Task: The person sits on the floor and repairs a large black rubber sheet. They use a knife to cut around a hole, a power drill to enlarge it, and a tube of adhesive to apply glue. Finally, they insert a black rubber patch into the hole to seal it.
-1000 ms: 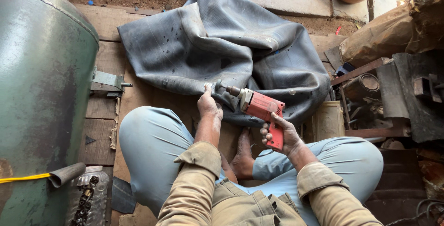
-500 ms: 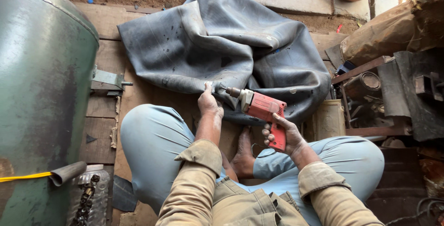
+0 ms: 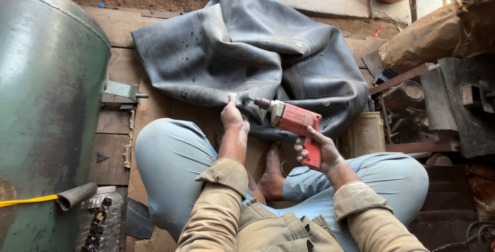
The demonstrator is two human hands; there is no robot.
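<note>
Tank: a large green metal tank point(image 3: 46, 107) is seen at 9 o'clock.
Tube: a grey rubber inner tube point(image 3: 247, 56) is laid crumpled at 12 o'clock, before the crossed legs.
Drill: a red electric drill point(image 3: 296, 123) is pointed to 10 o'clock, its tip at the tube's edge.
Right hand: the right hand point(image 3: 317, 154) is closed around the drill's handle.
Left hand: the left hand point(image 3: 234, 118) is pressed on the tube's edge, fingers bent, just beside the tip.

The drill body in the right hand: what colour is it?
Red, with a pale grey nose; the drill shows best in the head view.
</note>
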